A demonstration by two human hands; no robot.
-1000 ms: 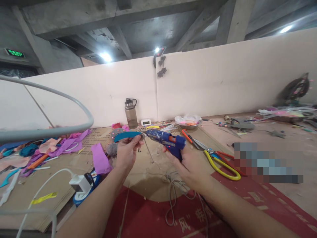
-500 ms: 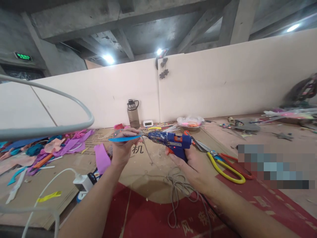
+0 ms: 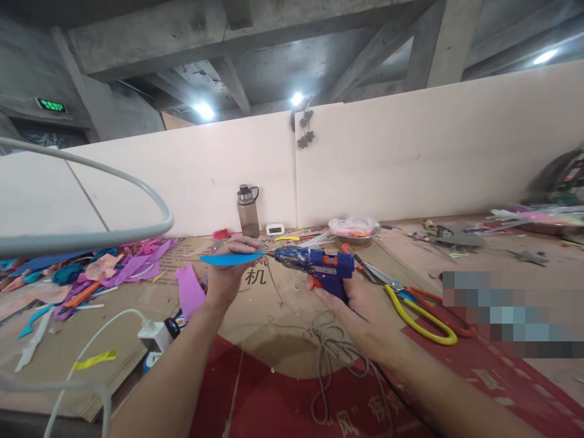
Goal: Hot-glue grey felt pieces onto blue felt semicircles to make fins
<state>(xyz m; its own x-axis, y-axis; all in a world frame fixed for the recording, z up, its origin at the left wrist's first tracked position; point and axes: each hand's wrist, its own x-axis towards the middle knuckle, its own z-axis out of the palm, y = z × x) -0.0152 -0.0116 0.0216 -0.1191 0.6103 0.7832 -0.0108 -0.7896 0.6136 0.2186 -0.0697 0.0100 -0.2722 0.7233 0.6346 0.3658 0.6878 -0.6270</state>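
Note:
My right hand (image 3: 344, 301) is wrapped round the grip of a blue hot glue gun (image 3: 314, 263), its forefinger by the orange trigger. The gun points left, and a small red light glows on its side. In my left hand (image 3: 230, 267) is a flat blue piece of felt or foam (image 3: 232, 260), seen nearly edge-on. The fingers are closed about it, with the gun's nozzle close to its right end; whether they touch I cannot tell. A tangle of grey cord (image 3: 333, 353) lies on the cardboard below the gun.
Scissors with red and yellow handles (image 3: 424, 313) lie right of my right hand. Coloured scraps (image 3: 104, 267) heap at the left, near a white plug adapter (image 3: 155, 334). A bottle (image 3: 247, 213), a small digital clock (image 3: 275, 229) and a bowl (image 3: 356, 231) stand at the back.
The view has shifted slightly. The blue piece is tilted a little more, so more of its surface shows. Both hands keep their holds, with the glue gun still at its right end.

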